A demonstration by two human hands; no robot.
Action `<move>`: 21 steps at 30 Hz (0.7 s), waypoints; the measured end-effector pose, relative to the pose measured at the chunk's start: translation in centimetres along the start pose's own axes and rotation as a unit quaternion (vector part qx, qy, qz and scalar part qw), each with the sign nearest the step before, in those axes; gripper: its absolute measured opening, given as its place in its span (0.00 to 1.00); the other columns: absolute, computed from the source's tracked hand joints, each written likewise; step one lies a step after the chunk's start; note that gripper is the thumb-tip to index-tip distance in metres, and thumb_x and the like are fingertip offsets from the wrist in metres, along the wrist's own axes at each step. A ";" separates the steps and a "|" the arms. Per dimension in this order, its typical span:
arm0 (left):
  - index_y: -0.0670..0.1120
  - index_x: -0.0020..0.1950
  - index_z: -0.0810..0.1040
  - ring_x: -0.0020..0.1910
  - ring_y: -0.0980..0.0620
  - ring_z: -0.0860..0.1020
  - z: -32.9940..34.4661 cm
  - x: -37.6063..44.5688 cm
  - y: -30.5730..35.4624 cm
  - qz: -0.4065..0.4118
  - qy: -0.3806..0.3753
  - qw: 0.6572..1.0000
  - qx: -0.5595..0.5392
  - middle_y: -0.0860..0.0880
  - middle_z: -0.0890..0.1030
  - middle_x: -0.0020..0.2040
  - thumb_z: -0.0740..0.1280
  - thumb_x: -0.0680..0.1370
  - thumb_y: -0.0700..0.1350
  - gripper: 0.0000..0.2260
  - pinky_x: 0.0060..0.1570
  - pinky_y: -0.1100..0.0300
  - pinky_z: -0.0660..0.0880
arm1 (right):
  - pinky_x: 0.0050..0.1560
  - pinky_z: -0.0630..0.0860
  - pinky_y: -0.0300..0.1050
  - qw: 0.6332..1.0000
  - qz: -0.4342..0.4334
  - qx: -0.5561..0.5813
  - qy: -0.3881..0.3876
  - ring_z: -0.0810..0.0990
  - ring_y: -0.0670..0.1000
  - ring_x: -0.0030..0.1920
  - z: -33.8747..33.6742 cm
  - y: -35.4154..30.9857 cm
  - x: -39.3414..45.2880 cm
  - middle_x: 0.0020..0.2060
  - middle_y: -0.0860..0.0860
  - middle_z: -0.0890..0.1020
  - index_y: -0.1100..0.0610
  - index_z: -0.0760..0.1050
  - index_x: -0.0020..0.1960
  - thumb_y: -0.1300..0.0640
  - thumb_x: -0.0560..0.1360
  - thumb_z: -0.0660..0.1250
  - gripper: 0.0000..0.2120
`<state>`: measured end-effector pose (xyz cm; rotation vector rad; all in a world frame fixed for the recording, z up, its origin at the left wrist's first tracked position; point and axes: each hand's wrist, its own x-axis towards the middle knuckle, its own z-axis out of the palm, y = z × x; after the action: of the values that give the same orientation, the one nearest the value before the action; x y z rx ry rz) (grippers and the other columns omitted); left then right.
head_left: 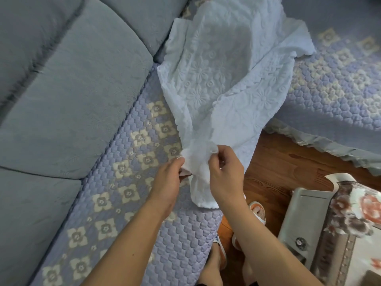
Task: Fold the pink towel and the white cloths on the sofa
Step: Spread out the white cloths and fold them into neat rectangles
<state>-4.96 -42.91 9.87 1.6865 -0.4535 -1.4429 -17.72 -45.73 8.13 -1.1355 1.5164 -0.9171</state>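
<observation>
Left hand (pixel 170 178) and right hand (pixel 223 172), frame centre: both pinch bunched near end of white cloth (pixel 222 79); cloth trails to upper centre across quilted sofa (pixel 127 162); wooden floor (pixel 274 168) lower right

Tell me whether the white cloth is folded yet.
Not folded. The white cloth lies rumpled across the sofa, its near end bunched where the left hand and right hand pinch it.
</observation>
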 end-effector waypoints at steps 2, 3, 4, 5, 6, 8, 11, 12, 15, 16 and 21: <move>0.41 0.53 0.84 0.52 0.50 0.84 0.3 -0.2 0.2 0.010 0.000 1.000 0.013 0.45 0.87 0.49 0.60 0.84 0.44 0.13 0.59 0.52 0.77 | 0.40 0.73 0.36 1.000 -0.002 0.003 -0.025 0.78 0.44 0.40 0.4 0.1 -0.3 0.41 0.46 0.82 0.51 0.78 0.53 0.62 0.81 0.61 0.09; 0.42 0.52 0.84 0.51 0.51 0.84 0.3 -0.3 0.2 0.017 -0.003 1.000 0.023 0.46 0.87 0.47 0.61 0.84 0.44 0.13 0.58 0.54 0.77 | 0.41 0.74 0.38 0.999 -0.004 -0.005 -0.042 0.79 0.45 0.41 0.7 0.4 -0.4 0.42 0.46 0.82 0.53 0.79 0.54 0.63 0.81 0.61 0.10; 0.42 0.51 0.85 0.50 0.51 0.84 0.4 -0.4 0.3 0.025 -0.008 0.999 0.036 0.47 0.87 0.47 0.62 0.84 0.44 0.12 0.57 0.54 0.77 | 0.43 0.76 0.39 0.998 -0.006 -0.013 -0.059 0.80 0.45 0.43 1.0 0.7 -0.5 0.44 0.46 0.83 0.54 0.79 0.55 0.63 0.80 0.62 0.09; 0.43 0.50 0.85 0.51 0.51 0.84 0.4 -0.4 0.3 0.033 -0.014 0.998 0.049 0.47 0.87 0.47 0.62 0.83 0.45 0.12 0.58 0.53 0.76 | 0.46 0.77 0.41 0.997 -0.005 -0.016 -0.075 0.81 0.46 0.46 1.2 0.9 -0.6 0.46 0.47 0.83 0.54 0.79 0.55 0.62 0.80 0.64 0.08; 0.44 0.49 0.86 0.50 0.51 0.84 0.4 -0.5 0.3 0.038 -0.020 0.997 0.058 0.46 0.86 0.47 0.63 0.83 0.44 0.12 0.59 0.53 0.76 | 0.48 0.78 0.42 0.996 -0.001 -0.015 -0.089 0.81 0.46 0.48 1.4 1.0 -0.7 0.47 0.46 0.83 0.53 0.79 0.56 0.61 0.79 0.66 0.07; 0.44 0.47 0.86 0.48 0.53 0.83 0.5 -0.6 0.3 0.041 -0.017 0.997 0.070 0.47 0.86 0.46 0.63 0.83 0.43 0.13 0.58 0.53 0.76 | 0.51 0.79 0.43 0.995 0.012 -0.009 -0.098 0.81 0.47 0.50 1.5 1.2 -0.7 0.49 0.46 0.82 0.52 0.77 0.57 0.57 0.78 0.70 0.08; 0.45 0.52 0.86 0.55 0.51 0.84 0.6 -0.7 0.3 0.039 -0.016 0.997 0.071 0.47 0.87 0.51 0.63 0.83 0.44 0.12 0.62 0.51 0.76 | 0.47 0.77 0.37 0.997 0.031 0.001 -0.077 0.80 0.45 0.47 1.4 0.7 -0.6 0.46 0.46 0.82 0.51 0.76 0.56 0.58 0.78 0.70 0.08; 0.46 0.55 0.86 0.56 0.50 0.83 0.5 -0.7 0.4 0.033 -0.014 0.997 0.062 0.47 0.86 0.53 0.62 0.83 0.44 0.12 0.62 0.51 0.76 | 0.45 0.75 0.34 0.997 0.030 0.005 -0.067 0.80 0.43 0.44 1.3 0.5 -0.5 0.44 0.46 0.82 0.51 0.76 0.56 0.58 0.78 0.70 0.08; 0.44 0.60 0.84 0.58 0.50 0.83 0.2 -0.8 0.7 0.013 -0.009 0.999 0.040 0.48 0.86 0.55 0.62 0.84 0.43 0.12 0.61 0.53 0.77 | 0.40 0.73 0.31 0.998 0.009 0.000 -0.059 0.79 0.43 0.41 1.1 0.1 -0.5 0.41 0.46 0.82 0.50 0.79 0.53 0.62 0.79 0.65 0.08; 0.44 0.60 0.83 0.58 0.50 0.83 0.2 -0.8 0.8 0.014 -0.012 0.999 0.045 0.47 0.86 0.55 0.62 0.84 0.43 0.12 0.62 0.52 0.77 | 0.40 0.72 0.30 0.998 0.002 -0.001 -0.063 0.80 0.43 0.41 1.0 0.0 -0.5 0.41 0.46 0.83 0.49 0.79 0.52 0.63 0.79 0.64 0.10; 0.47 0.56 0.86 0.56 0.50 0.84 0.0 -0.9 1.2 0.039 -0.008 0.994 0.098 0.47 0.87 0.52 0.66 0.82 0.43 0.09 0.64 0.47 0.76 | 0.47 0.72 0.28 0.997 -0.068 -0.035 -0.031 0.79 0.40 0.48 2.0 0.1 -1.2 0.45 0.39 0.80 0.49 0.82 0.51 0.64 0.77 0.68 0.11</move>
<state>-4.92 -42.96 11.35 1.7915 -0.6816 -1.3924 -15.75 -44.59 7.94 -1.3197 1.4442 -0.9166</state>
